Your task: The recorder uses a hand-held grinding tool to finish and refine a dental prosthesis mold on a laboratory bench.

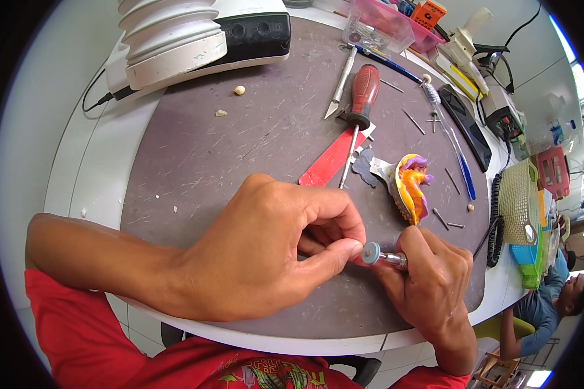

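Note:
My right hand is wrapped round a rotary handpiece whose metal nose points left. At its tip sits a small blue grinding disc. My left hand is closed in a pinch beside the disc, thumb and forefinger pressed together. Whatever the pinch holds is hidden or too small to name. Just beyond my right hand lies a dental impression tray filled with orange and purple impression material.
Beyond my hands lie a red-handled screwdriver, a red strip, a craft knife, a brush and several small burs. A white-and-black machine with a ribbed hose stands far left; a phone and baskets are right.

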Motion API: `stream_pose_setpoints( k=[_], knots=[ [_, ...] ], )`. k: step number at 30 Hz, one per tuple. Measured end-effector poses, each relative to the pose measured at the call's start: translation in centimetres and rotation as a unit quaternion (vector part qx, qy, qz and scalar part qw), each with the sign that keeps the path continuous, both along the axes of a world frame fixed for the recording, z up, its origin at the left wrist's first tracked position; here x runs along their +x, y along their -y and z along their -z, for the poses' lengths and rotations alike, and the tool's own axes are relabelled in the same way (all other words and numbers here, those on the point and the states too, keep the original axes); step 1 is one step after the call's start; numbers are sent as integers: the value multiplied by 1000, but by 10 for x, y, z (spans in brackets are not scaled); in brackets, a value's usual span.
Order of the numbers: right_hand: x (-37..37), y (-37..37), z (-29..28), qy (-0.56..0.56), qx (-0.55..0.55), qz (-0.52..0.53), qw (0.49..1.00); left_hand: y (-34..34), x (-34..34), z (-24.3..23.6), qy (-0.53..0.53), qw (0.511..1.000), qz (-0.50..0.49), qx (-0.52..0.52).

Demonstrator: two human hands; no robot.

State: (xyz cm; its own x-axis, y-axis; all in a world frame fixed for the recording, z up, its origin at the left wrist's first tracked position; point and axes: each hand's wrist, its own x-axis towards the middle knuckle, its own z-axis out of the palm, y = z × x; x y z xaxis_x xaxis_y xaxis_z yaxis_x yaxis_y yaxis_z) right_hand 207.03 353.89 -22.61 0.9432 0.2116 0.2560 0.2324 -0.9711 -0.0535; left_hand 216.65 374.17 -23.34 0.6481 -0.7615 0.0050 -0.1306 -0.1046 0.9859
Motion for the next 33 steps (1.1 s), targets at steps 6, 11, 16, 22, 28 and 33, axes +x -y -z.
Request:
stream_pose_setpoints(
  k=[6,11,16,22,28,33],
  knots=[
    [0,0,-1,-3,-1,6,1000,0,0,0,-3,1000,-2,-8],
    [1,0,-1,-1,-1,3,1000,0,1,0,-6,1000,1,-9],
    [0,2,-5,0,20,28,999,0,1,-1,-14,1000,5,-7],
    [0,0,-5,-10,28,17,999,-1,0,-1,-28,1000,4,-4],
    [0,0,-4,-15,9,11,1000,0,-1,-1,-22,1000,1,-7],
    [1,-1,-3,-14,11,11,1000,0,-1,-1,-20,1000,-2,-10]
  ],
)
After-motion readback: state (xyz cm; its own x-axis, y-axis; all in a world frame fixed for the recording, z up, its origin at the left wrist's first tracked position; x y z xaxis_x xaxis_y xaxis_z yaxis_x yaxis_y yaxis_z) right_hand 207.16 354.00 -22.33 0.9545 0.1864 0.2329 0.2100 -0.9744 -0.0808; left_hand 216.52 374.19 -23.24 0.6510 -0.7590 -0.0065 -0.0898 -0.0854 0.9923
